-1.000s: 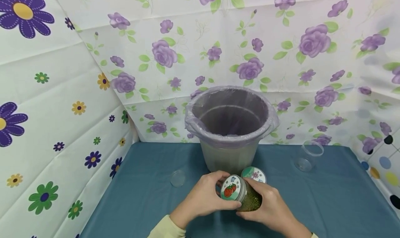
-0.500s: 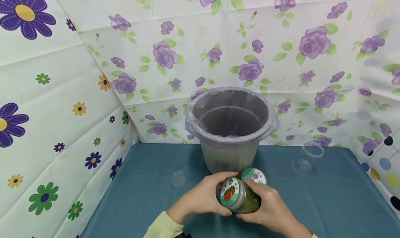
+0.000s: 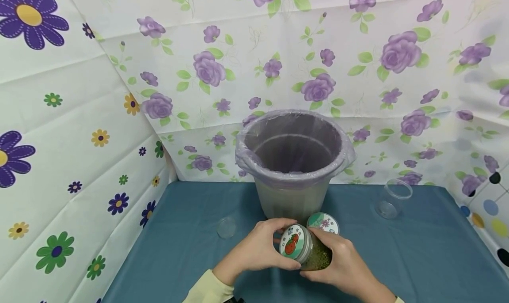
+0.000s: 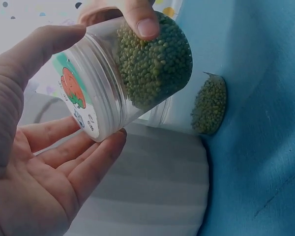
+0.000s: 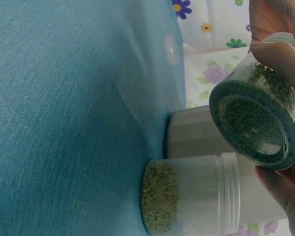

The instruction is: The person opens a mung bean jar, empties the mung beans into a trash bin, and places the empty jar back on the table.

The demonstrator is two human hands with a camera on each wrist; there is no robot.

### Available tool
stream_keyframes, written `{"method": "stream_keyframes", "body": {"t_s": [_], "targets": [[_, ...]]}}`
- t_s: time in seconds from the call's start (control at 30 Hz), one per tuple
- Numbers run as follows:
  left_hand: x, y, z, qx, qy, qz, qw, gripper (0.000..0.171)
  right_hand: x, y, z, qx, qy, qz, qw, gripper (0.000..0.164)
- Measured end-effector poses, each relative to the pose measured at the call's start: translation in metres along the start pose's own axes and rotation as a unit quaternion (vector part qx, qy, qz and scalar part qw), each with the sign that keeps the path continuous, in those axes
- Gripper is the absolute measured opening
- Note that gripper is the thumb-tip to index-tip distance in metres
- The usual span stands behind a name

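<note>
A clear plastic jar (image 3: 317, 252), partly filled with small green beans, is tilted between the two hands. Its screw lid (image 3: 293, 241), printed with red tomatoes on white and green, faces left. My right hand (image 3: 345, 261) grips the body, thumb on the upper side and fingers below. At the lid, my left hand (image 3: 260, 250) holds the rim between thumb and fingertips; its palm stays apart from the lid's face in the left wrist view. Upright behind the held jar is a second jar (image 5: 160, 196) of green beans, its green-and-white lid (image 3: 324, 223) on top in the head view.
A grey bucket (image 3: 292, 197) lined with a thin purple bag stands at the back middle of the blue-covered table (image 3: 179, 250). Left of it lies a clear round disc (image 3: 226, 227). An open clear container (image 3: 391, 199) stands at the back right. Flowered sheets (image 3: 222, 24) hang behind.
My left hand has loosened its fingers on the lid and closed on it again, with the lid turned a little. The right hand and the jar body barely move.
</note>
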State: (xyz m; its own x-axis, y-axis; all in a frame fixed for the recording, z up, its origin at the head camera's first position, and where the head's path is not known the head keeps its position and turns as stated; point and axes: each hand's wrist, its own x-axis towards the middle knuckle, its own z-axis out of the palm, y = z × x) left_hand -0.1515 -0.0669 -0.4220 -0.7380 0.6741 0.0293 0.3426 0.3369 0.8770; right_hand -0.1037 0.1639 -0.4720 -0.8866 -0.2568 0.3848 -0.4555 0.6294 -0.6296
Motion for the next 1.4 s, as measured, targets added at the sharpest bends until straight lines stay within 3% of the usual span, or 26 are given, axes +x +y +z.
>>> {"method": "stream_keyframes", "body": {"t_s": [0.43,0.67,0.97,1.13,1.4], "targets": [[0.001,0.003,0.005,0.003,0.04,-0.025,0.9989,0.067,-0.001,0.004,0.0,-0.017,0.006,-0.031,0.999,0.085],[0.001,0.002,0.008,0.001,0.054,-0.042,0.9976,0.063,-0.002,0.005,0.004,-0.038,0.048,-0.04,0.997,0.086],[0.003,0.004,0.012,0.04,0.087,-0.08,0.9922,0.06,-0.001,0.006,0.006,-0.056,0.057,-0.048,0.996,0.087],[0.003,0.006,0.013,0.015,0.096,-0.108,0.9894,0.056,-0.001,0.007,0.007,-0.055,0.071,-0.044,0.995,0.086],[0.0,0.004,0.004,-0.014,0.119,-0.087,0.989,0.044,-0.003,0.012,0.005,-0.022,0.079,-0.031,0.996,0.089]]}}
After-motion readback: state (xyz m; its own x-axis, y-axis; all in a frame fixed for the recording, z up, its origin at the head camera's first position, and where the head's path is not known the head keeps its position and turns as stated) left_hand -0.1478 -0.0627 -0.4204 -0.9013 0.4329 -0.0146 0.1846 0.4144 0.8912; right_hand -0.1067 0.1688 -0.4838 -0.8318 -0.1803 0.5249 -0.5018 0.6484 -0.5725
